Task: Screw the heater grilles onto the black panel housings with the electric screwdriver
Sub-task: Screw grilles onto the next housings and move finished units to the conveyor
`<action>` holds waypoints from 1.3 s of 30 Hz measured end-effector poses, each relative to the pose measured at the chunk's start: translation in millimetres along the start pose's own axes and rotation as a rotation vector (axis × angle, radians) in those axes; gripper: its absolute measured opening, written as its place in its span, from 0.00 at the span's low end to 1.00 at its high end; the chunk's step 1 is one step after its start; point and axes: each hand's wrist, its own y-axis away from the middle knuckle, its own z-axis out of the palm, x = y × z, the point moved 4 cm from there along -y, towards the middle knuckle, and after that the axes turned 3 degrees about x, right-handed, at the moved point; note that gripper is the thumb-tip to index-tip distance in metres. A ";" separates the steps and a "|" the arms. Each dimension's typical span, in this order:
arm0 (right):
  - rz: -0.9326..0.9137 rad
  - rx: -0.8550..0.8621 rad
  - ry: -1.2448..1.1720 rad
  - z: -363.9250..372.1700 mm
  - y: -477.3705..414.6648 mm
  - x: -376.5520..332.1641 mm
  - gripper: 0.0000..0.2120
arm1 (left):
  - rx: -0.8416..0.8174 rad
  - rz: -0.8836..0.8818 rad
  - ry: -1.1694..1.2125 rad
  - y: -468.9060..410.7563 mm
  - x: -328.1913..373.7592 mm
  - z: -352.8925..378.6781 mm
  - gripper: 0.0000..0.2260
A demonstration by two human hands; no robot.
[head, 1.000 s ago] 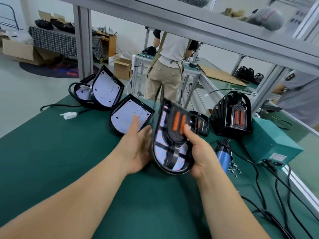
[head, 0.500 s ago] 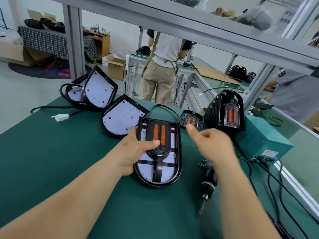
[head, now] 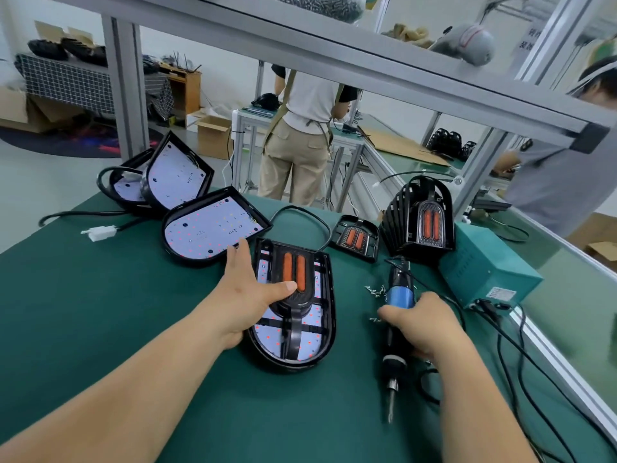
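A black panel housing (head: pixel 325 332) lies flat on the green table in front of me, with a black heater grille (head: pixel 293 275) bearing two orange bars laid on it. My left hand (head: pixel 248 292) rests on the housing's left side, thumb pressing on the grille. My right hand (head: pixel 422 324) grips the blue and black electric screwdriver (head: pixel 395 315), which lies on the table right of the housing with its bit pointing toward me. Small loose screws (head: pixel 375 290) lie beside the screwdriver.
Three more housings (head: pixel 207 228) (head: pixel 175 177) (head: pixel 125 188) with white boards sit at the back left. A loose grille (head: pixel 355 238) and a stack of grilles (head: pixel 422 218) stand at the back right, beside a teal power box (head: pixel 484 275). Cables (head: pixel 521 372) trail on the right. People work behind.
I laid the housing with its grille flat on the table. My right hand left it, moved right and down, and took hold of the screwdriver. My left hand stays on the housing.
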 end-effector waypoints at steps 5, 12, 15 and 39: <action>0.069 -0.063 -0.658 -11.0 -3.5 1.8 0.12 | -0.053 -0.049 0.003 3.5 -9.0 5.7 0.36; 0.192 -0.268 -1.561 -10.3 5.2 -9.3 0.13 | 0.127 0.071 -0.528 9.8 10.4 -2.4 0.39; 0.188 -0.281 -1.581 -5.0 3.5 -10.0 0.14 | 0.252 0.401 -0.673 16.6 40.1 8.7 0.33; 0.079 -0.142 -1.360 -9.6 -14.8 5.7 0.30 | -0.179 0.197 -0.448 -20.8 32.2 202.5 0.16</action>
